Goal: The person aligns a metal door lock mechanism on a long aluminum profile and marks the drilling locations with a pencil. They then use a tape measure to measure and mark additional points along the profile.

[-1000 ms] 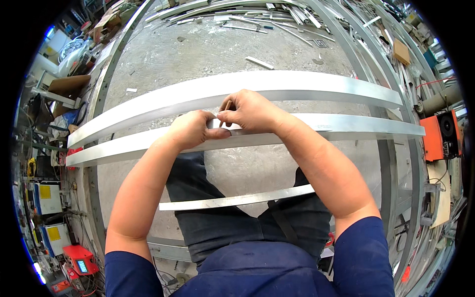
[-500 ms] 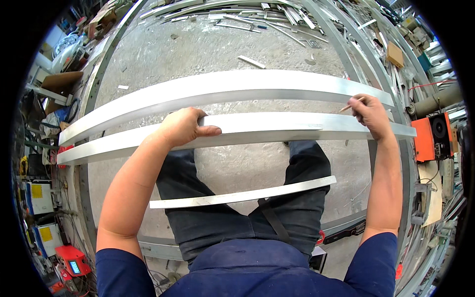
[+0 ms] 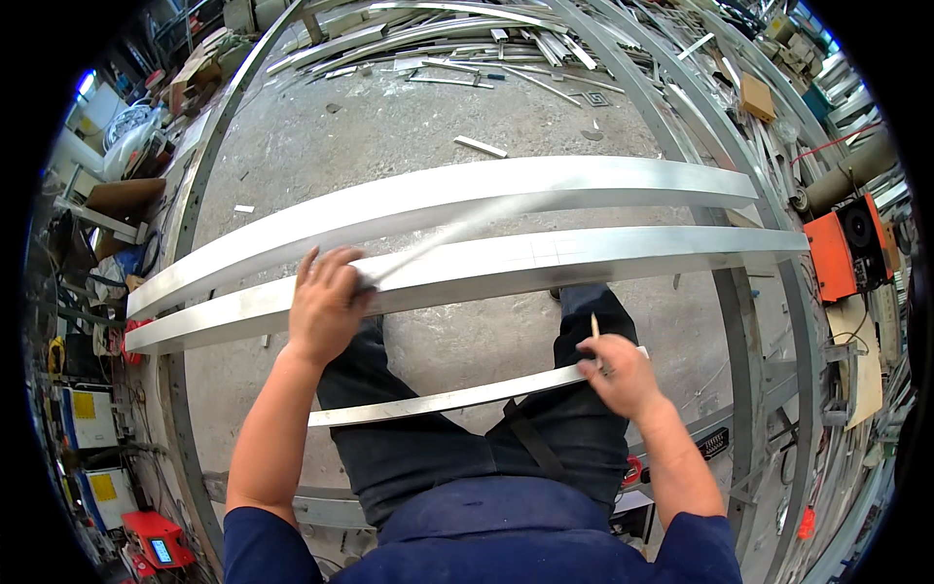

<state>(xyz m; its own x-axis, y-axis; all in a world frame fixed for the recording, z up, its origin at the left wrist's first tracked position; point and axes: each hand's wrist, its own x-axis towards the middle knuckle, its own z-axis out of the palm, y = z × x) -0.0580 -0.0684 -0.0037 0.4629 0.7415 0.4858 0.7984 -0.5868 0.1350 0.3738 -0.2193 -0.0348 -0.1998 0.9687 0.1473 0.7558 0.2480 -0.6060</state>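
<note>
Two hands: both busy
Left hand (image 3: pixel 326 302): pressed flat on near aluminium bar (image 3: pixel 584 255)
Right hand (image 3: pixel 623 375): gripping pencil (image 3: pixel 594 326) beside thin metal strip (image 3: pixel 438 401)

Orange box (image 3: pixel 842 255) at right; metal offcuts (image 3: pixel 457 44) on concrete floor (image 3: pixel 389 136).

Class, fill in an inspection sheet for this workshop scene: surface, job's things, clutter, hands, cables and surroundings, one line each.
Surface: concrete floor, dusty, scattered with offcuts.
Job's things: two long metal bars and lying side by side; thin strip across the lap; pencil.
Clutter: offcut pile at far end.
Hands: left hand pressed flat on nearer bar; right hand holds pencil at strip's end.
Cables: red cable at right.
Surroundings: orange machine, cardboard box.
</note>
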